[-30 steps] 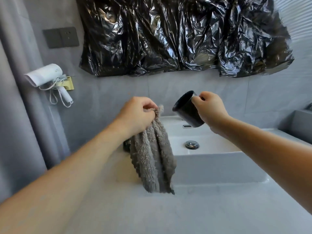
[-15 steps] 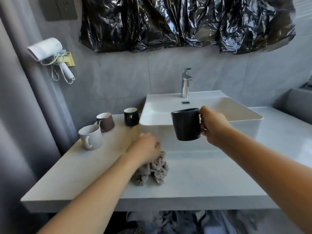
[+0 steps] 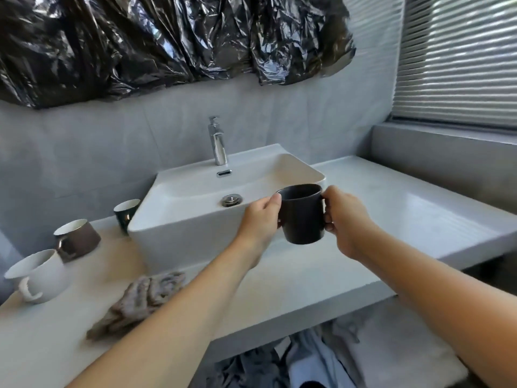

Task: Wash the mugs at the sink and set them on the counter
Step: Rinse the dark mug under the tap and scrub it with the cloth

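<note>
At the sink's front edge, fingers: left hand [image 3: 261, 219] now touches the side of the black mug [image 3: 301, 214], curled against it; right hand [image 3: 342, 219] grips the handle.
Change: the grey cloth [image 3: 145, 295], held a second ago, lies dropped on the bench [image 3: 307, 275]; wiping looks finished.
Mug: upright, mouth up, long axis vertical, handle rightward, held above the bench.
Waiting: three mugs at left.

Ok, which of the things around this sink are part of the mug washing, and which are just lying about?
Part of the job:
black mug, held by left hand and right hand
white mug, brown mug, dark green mug
sink, faucet, counter
grey towel

Lying about:
black plastic sheet
window blinds
clothes under the counter
</note>
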Demonstrator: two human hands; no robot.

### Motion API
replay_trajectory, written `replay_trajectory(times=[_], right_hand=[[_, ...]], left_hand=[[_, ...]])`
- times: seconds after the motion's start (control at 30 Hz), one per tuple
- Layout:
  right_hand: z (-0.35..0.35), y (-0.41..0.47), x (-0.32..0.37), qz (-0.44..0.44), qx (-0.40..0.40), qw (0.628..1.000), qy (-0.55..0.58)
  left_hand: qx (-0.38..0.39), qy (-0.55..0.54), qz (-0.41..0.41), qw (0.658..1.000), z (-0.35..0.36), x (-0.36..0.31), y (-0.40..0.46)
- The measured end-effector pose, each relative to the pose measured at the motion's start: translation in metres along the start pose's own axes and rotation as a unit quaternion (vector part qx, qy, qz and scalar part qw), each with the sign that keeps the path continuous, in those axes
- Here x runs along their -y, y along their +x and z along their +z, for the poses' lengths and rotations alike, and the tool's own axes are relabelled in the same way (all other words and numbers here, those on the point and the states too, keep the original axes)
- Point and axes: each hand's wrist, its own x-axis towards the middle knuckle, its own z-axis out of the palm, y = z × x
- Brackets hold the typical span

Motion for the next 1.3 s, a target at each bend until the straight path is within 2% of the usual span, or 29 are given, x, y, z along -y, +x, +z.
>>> replay_trajectory(times=[0.1, 0.2, 0.37, 0.5, 0.7, 0.93, 1.1, 1.3], right_hand=[[-0.050, 0.016, 0.002, -0.020, -0.059, 0.998, -0.013], [-0.099, 0.038, 0.009, -0.047, -0.106, 0.992, -0.046], [-0.177, 0.094, 0.008, -0.068, -0.140, 0.984, -0.082], [-0.229, 0.131, -0.002, -0.111, -0.152, 0.979, -0.084], [-0.276, 0.171, -0.022, -0.161, -0.232, 0.955, -0.086], [-0.298, 0.188, -0.026, -0.167, -0.272, 0.945, -0.069], [-0.300, 0.197, -0.033, -0.180, -0.289, 0.937, -0.076], [-0.302, 0.186, -0.026, -0.145, -0.334, 0.928, -0.074]], left_hand=[[0.042, -0.015, 0.023, 0.999, 0.064, 0.006, 0.012], [0.074, -0.042, 0.005, 0.996, 0.126, 0.007, 0.032], [0.118, -0.080, -0.035, 0.989, 0.219, 0.009, 0.071], [0.140, -0.072, -0.030, 0.987, 0.286, 0.013, 0.105], [0.178, -0.073, -0.034, 0.981, 0.364, 0.025, 0.146], [0.170, -0.085, -0.018, 0.982, 0.404, 0.033, 0.162], [0.161, -0.092, -0.005, 0.983, 0.406, 0.039, 0.160], [0.167, -0.049, 0.000, 0.985, 0.401, 0.032, 0.147]])
